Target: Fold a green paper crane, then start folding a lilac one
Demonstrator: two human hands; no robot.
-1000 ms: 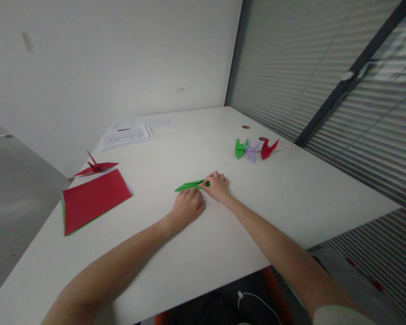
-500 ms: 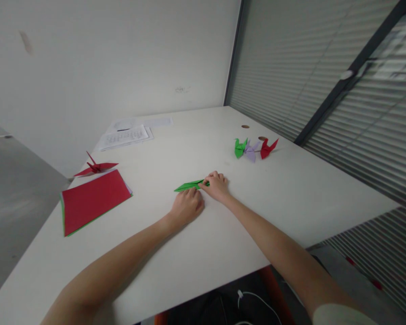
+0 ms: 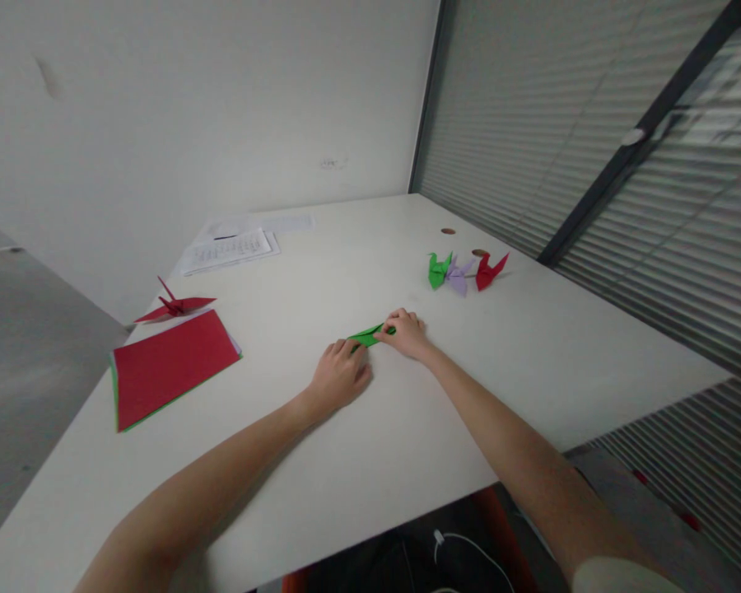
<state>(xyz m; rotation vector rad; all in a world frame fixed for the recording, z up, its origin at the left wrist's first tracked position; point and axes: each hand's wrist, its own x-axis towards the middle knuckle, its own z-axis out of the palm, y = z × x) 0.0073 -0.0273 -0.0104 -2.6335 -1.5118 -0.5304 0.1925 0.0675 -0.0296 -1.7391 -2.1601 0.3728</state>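
A narrow, folded piece of green paper [image 3: 367, 337] lies on the white table between my hands. My right hand [image 3: 403, 333] pinches its right end between thumb and fingers. At its left end my left hand [image 3: 339, 373] rests on the table with curled fingers, the fingertips on the paper and covering that tip. The underside of the paper and the exact folds are hidden or too small to make out.
Green [image 3: 438, 270], lilac [image 3: 459, 276] and red [image 3: 490, 271] paper cranes stand at the right. Left are a stack of red-topped coloured sheets [image 3: 176, 366] and a red crane [image 3: 174, 306]. Printed papers [image 3: 231, 249] lie behind. The table's front edge is close to my arms.
The green paper has shifted to the right together with my right hand. My left hand has stayed nearly in place and now covers the paper's left tip.
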